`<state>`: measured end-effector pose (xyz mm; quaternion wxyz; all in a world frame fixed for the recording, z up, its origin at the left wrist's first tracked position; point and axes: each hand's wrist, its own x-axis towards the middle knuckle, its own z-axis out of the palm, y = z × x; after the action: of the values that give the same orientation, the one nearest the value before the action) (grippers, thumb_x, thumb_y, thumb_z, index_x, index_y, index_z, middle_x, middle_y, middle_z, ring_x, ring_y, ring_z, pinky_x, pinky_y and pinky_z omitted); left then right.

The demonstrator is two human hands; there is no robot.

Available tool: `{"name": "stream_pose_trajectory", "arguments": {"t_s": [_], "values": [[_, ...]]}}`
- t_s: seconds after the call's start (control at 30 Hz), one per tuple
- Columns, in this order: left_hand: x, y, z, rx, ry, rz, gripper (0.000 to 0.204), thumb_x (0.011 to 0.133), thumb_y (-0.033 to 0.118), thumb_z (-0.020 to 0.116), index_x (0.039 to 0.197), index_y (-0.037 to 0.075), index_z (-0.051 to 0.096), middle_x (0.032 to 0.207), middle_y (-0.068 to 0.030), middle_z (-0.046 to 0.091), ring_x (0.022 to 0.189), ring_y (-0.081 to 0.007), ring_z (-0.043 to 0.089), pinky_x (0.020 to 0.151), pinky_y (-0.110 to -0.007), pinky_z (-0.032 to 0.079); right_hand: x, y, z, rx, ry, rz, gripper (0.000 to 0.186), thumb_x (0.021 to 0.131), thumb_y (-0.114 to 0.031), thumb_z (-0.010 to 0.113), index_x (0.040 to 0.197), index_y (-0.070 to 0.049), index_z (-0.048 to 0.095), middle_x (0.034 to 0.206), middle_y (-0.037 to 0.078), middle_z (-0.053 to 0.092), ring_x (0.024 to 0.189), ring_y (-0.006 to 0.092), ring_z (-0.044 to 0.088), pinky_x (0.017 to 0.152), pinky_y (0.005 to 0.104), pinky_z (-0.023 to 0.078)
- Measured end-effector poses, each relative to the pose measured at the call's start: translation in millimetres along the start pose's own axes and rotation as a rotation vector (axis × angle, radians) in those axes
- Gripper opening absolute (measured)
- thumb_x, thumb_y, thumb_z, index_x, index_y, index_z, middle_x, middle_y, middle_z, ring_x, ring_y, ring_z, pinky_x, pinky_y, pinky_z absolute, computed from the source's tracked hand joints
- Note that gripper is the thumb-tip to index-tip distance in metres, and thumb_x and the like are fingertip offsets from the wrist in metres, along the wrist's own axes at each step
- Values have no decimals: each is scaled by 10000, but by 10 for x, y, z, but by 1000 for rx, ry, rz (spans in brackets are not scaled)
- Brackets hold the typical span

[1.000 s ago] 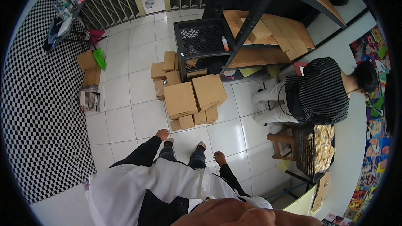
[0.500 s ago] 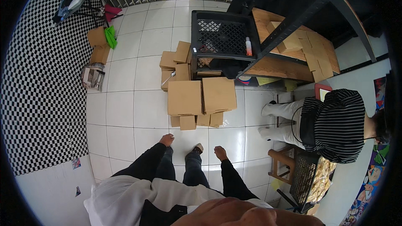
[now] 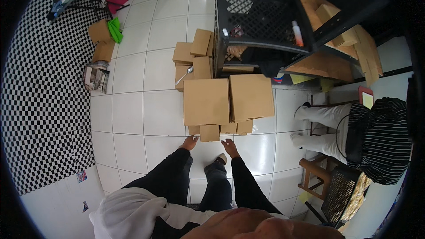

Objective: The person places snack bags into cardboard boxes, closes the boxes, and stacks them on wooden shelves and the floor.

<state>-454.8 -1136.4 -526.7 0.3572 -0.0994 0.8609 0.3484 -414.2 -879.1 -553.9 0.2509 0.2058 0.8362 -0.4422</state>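
Note:
Two large brown cardboard boxes, the left one [image 3: 206, 102] and the right one [image 3: 251, 98], stand side by side on top of a pile. Smaller cartons poke out beneath them, among them a near carton [image 3: 209, 133]. My left hand [image 3: 189, 142] hovers just short of that carton's left side, fingers apart and holding nothing. On its other side is my right hand [image 3: 229, 148], also empty, with fingers stretched toward the pile. Behind the big boxes lie more small cartons [image 3: 202, 43], and a metal spoon [image 3: 184, 75] rests on one of them.
A black plastic rack [image 3: 261, 44] carrying a spray can [image 3: 297, 33] stands at the back right. To the right, a person in a striped top [image 3: 380, 137] stands near a wooden stool [image 3: 315, 178] and a black crate [image 3: 340, 190]. White floor tiles [image 3: 128, 110] extend leftward.
I have come closer to the box pile. Both hands have moved nearer to it and to each other, and the right fingers look more stretched out.

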Motion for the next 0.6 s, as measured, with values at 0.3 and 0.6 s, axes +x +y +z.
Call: {"name": "stream_pose_trajectory", "arguments": {"t_s": [0.3, 0.6], "values": [[857, -35, 261, -167, -215, 294, 596, 913, 414, 433, 1314, -16, 336, 1376, -216, 327, 1249, -324, 354, 1000, -367, 335, 722, -302, 454, 712, -49, 14, 861, 771, -433, 665, 1350, 52, 250, 1320, 244, 364, 1201, 333, 401, 994, 399, 354], [890, -369, 601, -667, -138, 258, 507, 947, 358, 409, 1315, 12, 365, 1275, -128, 468, 1157, -223, 461, 984, -331, 347, 527, -483, 394, 733, -226, 246, 804, 786, -424, 644, 1389, -58, 258, 1349, 177, 367, 1195, 270, 421, 965, 346, 379]]}}
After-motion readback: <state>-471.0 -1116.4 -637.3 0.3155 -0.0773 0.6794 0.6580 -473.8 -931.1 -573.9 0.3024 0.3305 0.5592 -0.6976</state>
